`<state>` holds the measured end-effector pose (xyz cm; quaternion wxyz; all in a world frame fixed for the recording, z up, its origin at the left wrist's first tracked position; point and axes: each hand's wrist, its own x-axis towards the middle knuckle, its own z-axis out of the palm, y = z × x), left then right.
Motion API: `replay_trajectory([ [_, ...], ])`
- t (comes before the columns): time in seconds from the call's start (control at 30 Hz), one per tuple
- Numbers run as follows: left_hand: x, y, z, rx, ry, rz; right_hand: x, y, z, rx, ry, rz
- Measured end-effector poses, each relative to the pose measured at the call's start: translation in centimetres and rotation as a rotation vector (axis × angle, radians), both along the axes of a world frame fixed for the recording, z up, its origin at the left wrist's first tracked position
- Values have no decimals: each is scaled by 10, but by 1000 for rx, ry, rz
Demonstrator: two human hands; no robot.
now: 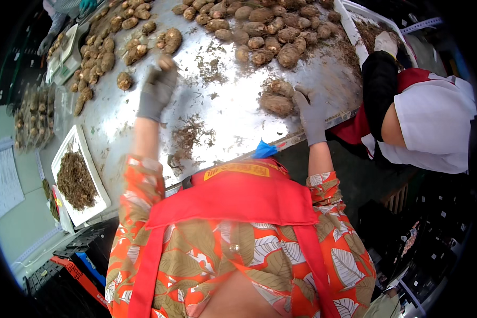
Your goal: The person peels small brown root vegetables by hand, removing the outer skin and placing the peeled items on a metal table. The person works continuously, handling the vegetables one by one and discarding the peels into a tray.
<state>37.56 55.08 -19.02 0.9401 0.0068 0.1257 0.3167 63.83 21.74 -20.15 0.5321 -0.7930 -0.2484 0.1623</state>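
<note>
My left hand (157,93), in a grey glove, is blurred above the metal table (230,131). Its fingers close around what looks like a small brown taro corm (166,62). Beyond them lies a larger pair of taro corms (170,40). My right hand (312,113), also gloved, is near the table's front edge with its fingers apart. Its fingertips are right beside a few rough, fibrous taro corms (277,104); whether they touch is hard to tell. Between my hands, root fibres and peelings (192,135) are scattered over the shiny surface.
A big heap of taro corms (262,28) covers the far side; another pile (99,55) lies left beside a scale (65,55). Foam boxes of debris stand left (77,179) and right (355,28). A co-worker's gloved hand (385,43) reaches into the right box. Bagged corms (35,115) sit far left.
</note>
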Motion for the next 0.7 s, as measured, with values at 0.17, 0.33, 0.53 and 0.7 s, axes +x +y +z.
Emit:
replay_trajectory([
  [0.17,-11,50,96,512,407,291,9,8,-8,-194,-86,-10],
  [0.33,-1,2,42,783,604,-72,12,39,6,-379,-315,167],
  [0.53,46,-118,38,1045,843,-455,9,35,4,-90,64,181],
  [0.7,67,-151,48,1420,915,-345,-6,32,30,57,219,276],
])
